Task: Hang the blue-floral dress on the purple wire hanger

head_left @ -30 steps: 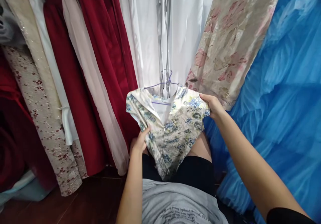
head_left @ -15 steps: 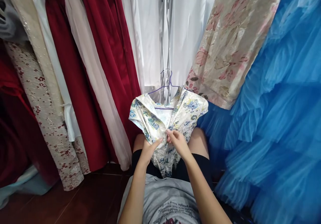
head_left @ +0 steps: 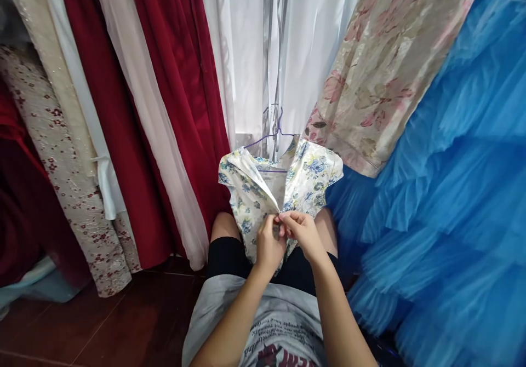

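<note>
A white short-sleeved garment with blue and yellow flowers (head_left: 314, 178) lies over my lap, its neckline open in a V. A thin purple hanger (head_left: 267, 137) is inside its shoulders, hook upward. At the bottom of the V, my left hand (head_left: 269, 244) pinches the front edge of the cloth. My right hand (head_left: 302, 230) pinches the same spot from the right, fingertips touching or nearly touching the left ones. Whether a button or other fastener is between the fingers is hidden. The garment's lower part falls between my thighs, partly behind my hands.
Dark red dresses (head_left: 172, 109) and a pale pink one (head_left: 139, 98) hang on the left. White cloth (head_left: 246, 55) hangs ahead. A beige floral dress (head_left: 382, 87) and a ruffled blue tulle gown (head_left: 452, 219) crowd the right. Reddish-brown tiles (head_left: 135, 323) cover the floor.
My left hand has moved right and up to meet my right hand at the garment's front. The garment's left side is drawn toward the middle, and the view has shifted slightly.
</note>
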Action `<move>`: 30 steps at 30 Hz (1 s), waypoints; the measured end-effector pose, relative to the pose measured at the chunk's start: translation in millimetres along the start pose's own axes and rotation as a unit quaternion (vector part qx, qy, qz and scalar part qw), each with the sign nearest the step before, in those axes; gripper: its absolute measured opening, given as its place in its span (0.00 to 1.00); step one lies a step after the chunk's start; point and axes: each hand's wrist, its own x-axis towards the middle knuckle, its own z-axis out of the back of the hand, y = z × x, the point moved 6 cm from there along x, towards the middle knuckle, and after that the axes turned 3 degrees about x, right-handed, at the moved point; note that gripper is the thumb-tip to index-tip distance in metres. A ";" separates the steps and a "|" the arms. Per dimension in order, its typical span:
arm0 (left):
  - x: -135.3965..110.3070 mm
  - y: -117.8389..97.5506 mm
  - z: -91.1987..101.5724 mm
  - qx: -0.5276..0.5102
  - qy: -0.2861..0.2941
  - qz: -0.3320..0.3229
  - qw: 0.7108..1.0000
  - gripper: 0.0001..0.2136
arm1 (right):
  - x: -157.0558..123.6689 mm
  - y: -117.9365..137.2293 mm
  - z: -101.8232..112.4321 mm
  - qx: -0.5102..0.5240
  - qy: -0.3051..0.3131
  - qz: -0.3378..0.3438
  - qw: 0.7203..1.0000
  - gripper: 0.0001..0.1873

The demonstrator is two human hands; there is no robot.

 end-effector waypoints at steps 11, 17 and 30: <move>26.6 -12.8 0.5 0.148 0.269 -0.073 0.949 0.13 | 138.5 119.2 23.0 0.138 -0.039 0.029 0.989 0.06; 70.7 -20.8 14.6 0.039 0.269 -0.050 0.961 0.07 | 135.0 133.6 9.2 0.062 -0.040 0.081 0.994 0.06; 237.3 -96.5 58.5 0.064 0.009 -0.248 0.967 0.07 | 124.6 102.6 12.0 -0.074 -0.089 0.177 0.977 0.10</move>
